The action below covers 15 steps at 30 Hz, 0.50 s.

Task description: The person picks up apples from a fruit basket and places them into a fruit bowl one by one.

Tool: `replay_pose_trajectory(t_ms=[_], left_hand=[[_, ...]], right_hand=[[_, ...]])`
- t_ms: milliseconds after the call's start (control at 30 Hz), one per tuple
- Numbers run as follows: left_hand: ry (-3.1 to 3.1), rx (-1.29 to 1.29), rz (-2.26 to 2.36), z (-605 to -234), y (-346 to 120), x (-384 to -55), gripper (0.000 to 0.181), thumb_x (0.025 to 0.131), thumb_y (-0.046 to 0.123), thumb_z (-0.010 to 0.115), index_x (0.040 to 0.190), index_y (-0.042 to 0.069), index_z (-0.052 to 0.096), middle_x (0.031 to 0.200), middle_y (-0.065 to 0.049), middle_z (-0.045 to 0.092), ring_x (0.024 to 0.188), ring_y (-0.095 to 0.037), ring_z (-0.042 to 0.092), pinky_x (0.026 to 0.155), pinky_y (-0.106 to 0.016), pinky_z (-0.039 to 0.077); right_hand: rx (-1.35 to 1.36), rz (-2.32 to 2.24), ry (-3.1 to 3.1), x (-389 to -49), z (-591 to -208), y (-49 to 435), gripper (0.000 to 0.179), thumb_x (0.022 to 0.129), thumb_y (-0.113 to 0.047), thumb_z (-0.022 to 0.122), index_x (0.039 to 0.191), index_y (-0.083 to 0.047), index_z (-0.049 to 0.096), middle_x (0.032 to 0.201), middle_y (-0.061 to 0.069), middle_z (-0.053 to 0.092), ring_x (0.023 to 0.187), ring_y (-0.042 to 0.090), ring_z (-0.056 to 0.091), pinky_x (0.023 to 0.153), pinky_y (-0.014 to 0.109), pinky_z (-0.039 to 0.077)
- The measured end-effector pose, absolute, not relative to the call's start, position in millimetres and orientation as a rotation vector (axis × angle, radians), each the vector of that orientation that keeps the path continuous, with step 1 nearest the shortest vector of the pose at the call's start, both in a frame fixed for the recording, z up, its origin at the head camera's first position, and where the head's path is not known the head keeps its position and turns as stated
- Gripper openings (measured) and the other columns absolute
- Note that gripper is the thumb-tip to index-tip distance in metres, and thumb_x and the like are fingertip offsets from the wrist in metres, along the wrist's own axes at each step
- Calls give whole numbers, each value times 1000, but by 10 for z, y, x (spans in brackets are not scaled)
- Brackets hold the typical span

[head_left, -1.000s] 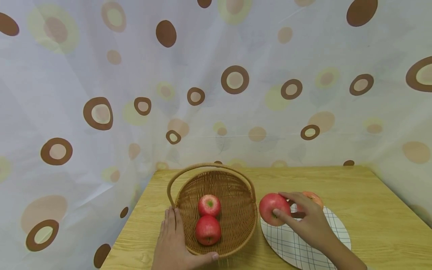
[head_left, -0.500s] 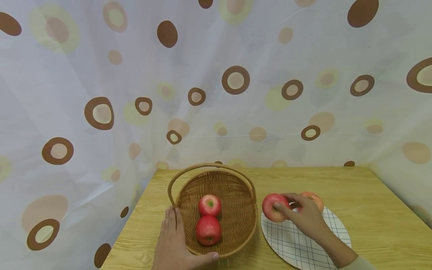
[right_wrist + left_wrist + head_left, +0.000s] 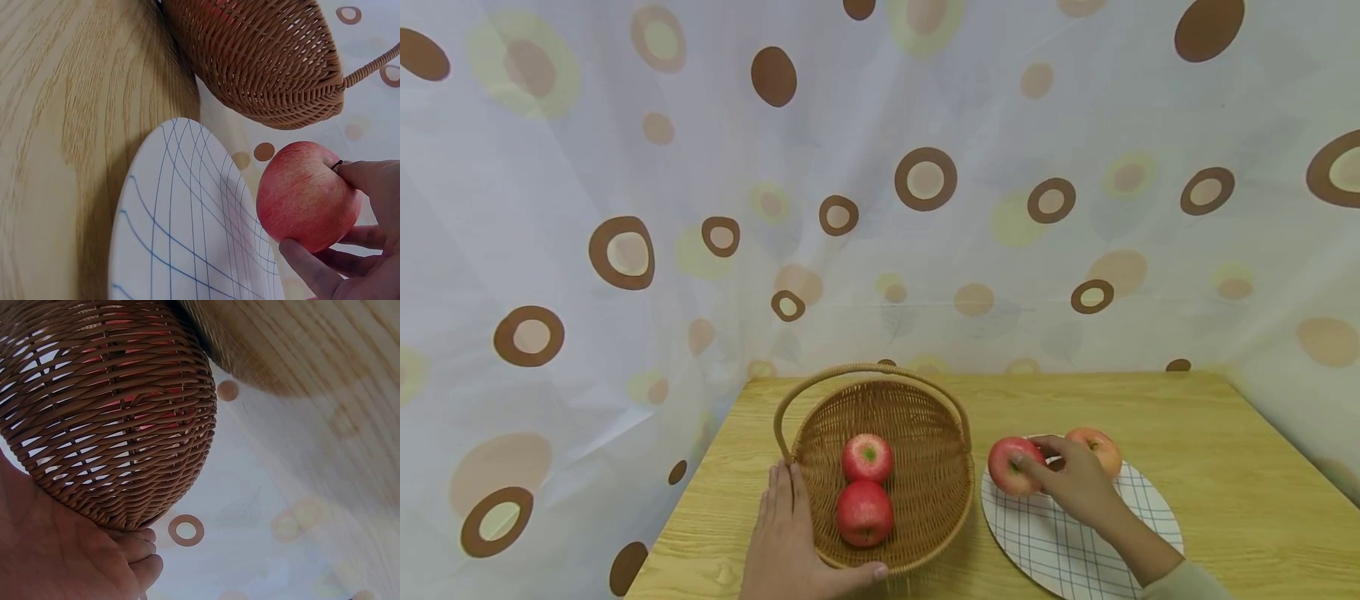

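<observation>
Over the left part of a round white plate (image 3: pixel 1097 550) with blue grid lines, my right hand (image 3: pixel 1082 487) grips a red apple (image 3: pixel 1013 467) between thumb and fingers. Whether this apple touches the plate cannot be told. Another, paler apple (image 3: pixel 1097 450) sits at the plate's far side, partly behind that hand. My left hand (image 3: pixel 790 533) rests against the left and near rim of a wicker basket (image 3: pixel 928 492), fingers straight and thumb spread. Two red apples lie in the basket, one farther back (image 3: pixel 867 457) and one nearer (image 3: pixel 865 513). The basket's woven side (image 3: pixel 112 419) fills much of the left wrist view.
The basket's arched handle (image 3: pixel 872 367) stands up over its far side. A light wooden table (image 3: pixel 1247 467) carries everything. Behind and beside it hangs a white sheet (image 3: pixel 865 275) with brown and yellow circles. The plate stands just right of the basket.
My right hand with its apple has moved slightly right and, lately, down towards the plate, uncovering more of the paler apple. The left hand and basket have stayed in place.
</observation>
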<state>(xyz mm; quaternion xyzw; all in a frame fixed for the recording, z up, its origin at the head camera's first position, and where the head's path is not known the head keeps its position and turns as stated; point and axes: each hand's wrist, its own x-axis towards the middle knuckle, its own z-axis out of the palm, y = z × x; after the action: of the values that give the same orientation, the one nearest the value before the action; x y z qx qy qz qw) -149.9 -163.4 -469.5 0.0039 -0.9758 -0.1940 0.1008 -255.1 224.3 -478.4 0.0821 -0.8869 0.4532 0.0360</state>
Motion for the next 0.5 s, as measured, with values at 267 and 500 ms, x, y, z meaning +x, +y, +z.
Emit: replay_pose_trajectory(t_ms=[267,500], left_hand=[[-2893,19,-588,-4695,-1638,-1499,167,54,103,69,168,-5,10,177,-27,1,165,-45,6,131,-60,23],[-2899,25,-583,-4699,-1636,-1499,167,54,103,69,168,-5,10,177,-27,0,165,-45,7,131,-60,23]], right_hand=[[291,1324,-2710,-2584,-4825,2256,49,101,-39,74,130,0,71,120,16,76,96,19,71,70,23,57],[327,1343,-2716,-2597,-4846,2268,49,102,-36,74,130,4,70,120,22,75,102,28,74,65,24,61]])
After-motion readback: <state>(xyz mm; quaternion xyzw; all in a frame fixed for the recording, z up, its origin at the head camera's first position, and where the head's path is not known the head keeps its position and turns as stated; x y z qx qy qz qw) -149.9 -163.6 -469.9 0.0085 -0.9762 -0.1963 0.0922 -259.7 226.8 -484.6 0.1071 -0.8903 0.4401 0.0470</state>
